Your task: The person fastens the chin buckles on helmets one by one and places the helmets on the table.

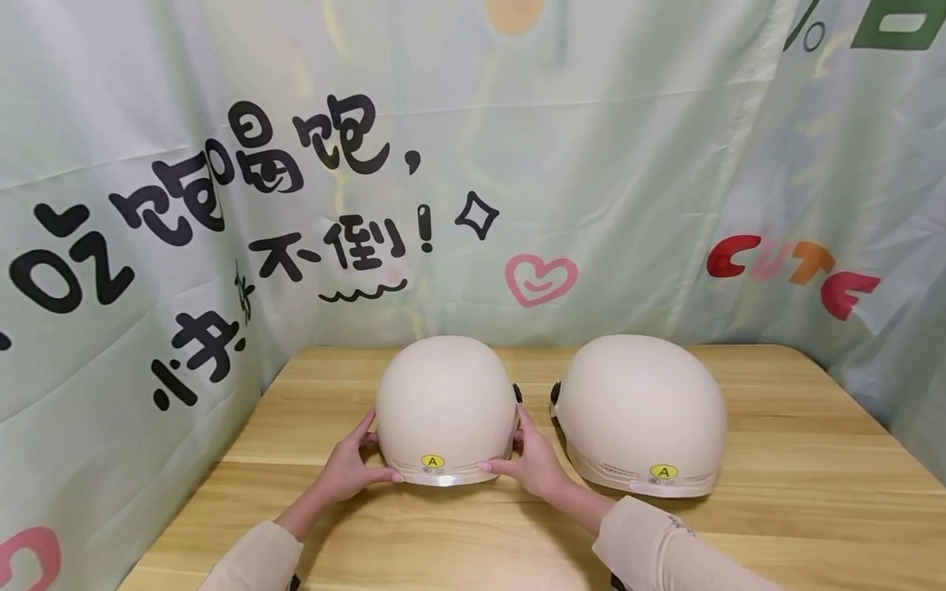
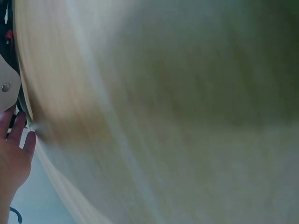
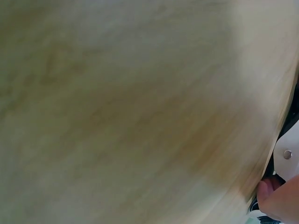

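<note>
Two cream helmets with round yellow "A" stickers stand side by side on a wooden table. The left helmet [image 1: 447, 402] is between both hands. My left hand [image 1: 347, 466] grips its left side low down, thumb on the front rim and fingers round the side. My right hand [image 1: 535, 464] holds the opposite side likewise, thumb on the rim. In the left wrist view, the left hand's fingers [image 2: 18, 130] touch the helmet's riveted edge [image 2: 8, 95]. A similar riveted part [image 3: 282, 163] lies beside the right hand [image 3: 280, 198] in the right wrist view. The fingertips are partly hidden.
The other helmet [image 1: 643, 410] stands to the right, close to my right forearm. The wooden table [image 1: 798, 460] ends at a printed cloth backdrop [image 1: 606, 205] behind and along the sides. Most of both wrist views is blurred wood surface.
</note>
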A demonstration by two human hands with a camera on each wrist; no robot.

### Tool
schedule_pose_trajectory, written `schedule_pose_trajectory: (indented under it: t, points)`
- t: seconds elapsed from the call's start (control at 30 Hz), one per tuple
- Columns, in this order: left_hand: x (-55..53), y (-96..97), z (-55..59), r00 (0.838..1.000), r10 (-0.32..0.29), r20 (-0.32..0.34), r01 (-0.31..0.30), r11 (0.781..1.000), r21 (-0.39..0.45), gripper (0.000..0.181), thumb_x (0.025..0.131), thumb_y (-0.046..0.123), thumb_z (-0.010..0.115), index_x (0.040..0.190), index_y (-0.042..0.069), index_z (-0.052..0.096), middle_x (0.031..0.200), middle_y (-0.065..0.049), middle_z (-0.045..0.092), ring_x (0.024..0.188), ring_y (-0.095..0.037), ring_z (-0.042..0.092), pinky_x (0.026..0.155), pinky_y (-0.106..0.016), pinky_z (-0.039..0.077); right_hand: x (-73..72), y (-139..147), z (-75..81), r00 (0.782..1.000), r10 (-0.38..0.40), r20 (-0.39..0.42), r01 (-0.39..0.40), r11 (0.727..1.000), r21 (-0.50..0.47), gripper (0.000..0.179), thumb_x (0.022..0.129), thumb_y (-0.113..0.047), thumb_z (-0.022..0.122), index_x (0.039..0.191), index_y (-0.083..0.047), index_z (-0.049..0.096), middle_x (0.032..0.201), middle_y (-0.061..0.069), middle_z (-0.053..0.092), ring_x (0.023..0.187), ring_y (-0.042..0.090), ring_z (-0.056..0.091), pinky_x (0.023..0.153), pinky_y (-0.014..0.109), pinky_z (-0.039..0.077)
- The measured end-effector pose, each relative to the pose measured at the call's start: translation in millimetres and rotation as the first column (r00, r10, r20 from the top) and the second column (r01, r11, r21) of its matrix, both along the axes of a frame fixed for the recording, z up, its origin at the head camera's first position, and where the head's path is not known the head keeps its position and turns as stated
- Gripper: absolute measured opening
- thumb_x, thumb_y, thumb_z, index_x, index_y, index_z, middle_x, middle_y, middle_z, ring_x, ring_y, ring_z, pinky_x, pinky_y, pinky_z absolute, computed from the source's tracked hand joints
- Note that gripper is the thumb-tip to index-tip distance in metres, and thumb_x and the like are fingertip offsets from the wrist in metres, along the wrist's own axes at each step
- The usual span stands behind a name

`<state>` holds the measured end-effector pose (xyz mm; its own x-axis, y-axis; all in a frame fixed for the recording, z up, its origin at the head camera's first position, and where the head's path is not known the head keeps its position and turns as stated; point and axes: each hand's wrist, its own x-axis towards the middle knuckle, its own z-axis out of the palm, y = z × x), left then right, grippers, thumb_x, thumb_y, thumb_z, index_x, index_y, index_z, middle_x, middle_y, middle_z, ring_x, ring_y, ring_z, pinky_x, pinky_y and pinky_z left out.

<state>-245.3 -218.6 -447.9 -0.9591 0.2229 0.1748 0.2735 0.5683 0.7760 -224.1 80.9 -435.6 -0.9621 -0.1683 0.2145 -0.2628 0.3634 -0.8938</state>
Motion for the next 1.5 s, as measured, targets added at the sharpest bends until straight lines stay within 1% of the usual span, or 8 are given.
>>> schedule_pose_trajectory:
  t: [0.2,0.33,0.5,0.6,0.87,1.1,1.3,1.5]
  points:
    - [3.9,1.0,0.0,1.000,0.026,0.014,-0.026,0.999,0.020,0.114,0.058,0.024,0.087,0.146,-0.001,0.019,0.117,-0.022,0.062,0.112,-0.033,0.058,0.101,-0.049,0.040,0.9,0,-1.3,1.000,0.012,-0.012,-0.012,0.999,0.030,0.104,0.068,-0.017,0.081,0.145,0.006,0.014,0.109,0.025,0.064,0.104,0.032,0.062,0.086,0.042,0.052]
    - [7.5,3.5,1.9,0.999,0.045,0.016,-0.045,0.999,0.011,0.114,0.058,0.024,0.087,0.146,-0.001,0.019,0.113,-0.019,0.065,0.108,-0.031,0.060,0.100,-0.049,0.042,1.7,1,-1.3,1.000,0.000,-0.007,0.000,0.999,0.042,0.104,0.067,-0.017,0.081,0.144,0.010,0.015,0.103,0.023,0.067,0.096,0.027,0.063,0.077,0.034,0.053]
    - [10.0,5.6,6.1,0.998,0.058,-0.005,-0.058,0.998,-0.021,0.114,0.057,0.026,0.087,0.146,-0.001,0.021,0.111,-0.017,0.066,0.109,-0.032,0.060,0.098,-0.050,0.043,4.1,3,1.3,1.000,0.001,0.027,-0.002,1.000,0.022,0.106,0.067,-0.015,0.081,0.143,0.013,0.013,0.098,0.023,0.068,0.083,0.020,0.061,0.066,0.021,0.049]
    - [11.2,6.3,10.9,0.998,0.061,-0.024,-0.062,0.997,-0.037,0.114,0.057,0.028,0.087,0.146,0.000,0.022,0.111,-0.016,0.066,0.110,-0.033,0.059,0.098,-0.052,0.043,5.9,4,4.1,1.000,0.007,0.030,-0.008,1.000,0.011,0.105,0.067,-0.015,0.081,0.142,0.013,0.014,0.093,0.021,0.069,0.078,0.017,0.060,0.063,0.018,0.049]
    - [14.4,6.9,25.1,0.997,0.061,-0.054,-0.063,0.997,-0.036,0.111,0.055,0.024,0.089,0.143,-0.002,0.028,0.098,-0.009,0.069,0.100,-0.027,0.063,0.090,-0.046,0.050,6.7,10,12.6,0.999,0.037,-0.011,-0.037,0.999,0.025,0.100,0.068,-0.017,0.080,0.142,0.011,0.020,0.084,0.018,0.070,0.072,0.015,0.063,0.061,0.018,0.050]
    - [16.6,9.9,37.9,0.996,0.064,-0.057,-0.067,0.997,-0.042,0.107,0.057,0.024,0.088,0.141,-0.006,0.030,0.089,-0.005,0.069,0.089,-0.019,0.064,0.086,-0.039,0.053,7.2,12,25.8,1.000,-0.028,-0.001,0.028,0.997,0.065,0.097,0.068,-0.019,0.081,0.139,0.014,0.025,0.085,0.017,0.070,0.073,0.016,0.066,0.056,0.018,0.050]
    - [19.6,10.4,51.8,0.997,0.080,-0.015,-0.081,0.997,-0.008,0.103,0.059,0.019,0.087,0.140,-0.009,0.030,0.087,-0.007,0.066,0.086,-0.018,0.065,0.082,-0.033,0.055,6.8,10,35.7,0.999,-0.052,-0.006,0.053,0.996,0.067,0.091,0.070,-0.019,0.080,0.137,0.014,0.030,0.085,0.017,0.071,0.076,0.019,0.068,0.055,0.020,0.050]
    - [17.3,8.4,64.0,0.998,0.062,0.012,-0.062,0.998,0.007,0.099,0.064,0.022,0.084,0.141,-0.007,0.029,0.084,-0.009,0.063,0.078,-0.014,0.061,0.074,-0.025,0.055,4.0,7,49.8,0.995,-0.100,0.006,0.099,0.992,0.077,0.086,0.070,-0.021,0.080,0.136,0.011,0.035,0.079,0.011,0.071,0.067,0.010,0.063,0.051,0.019,0.044]
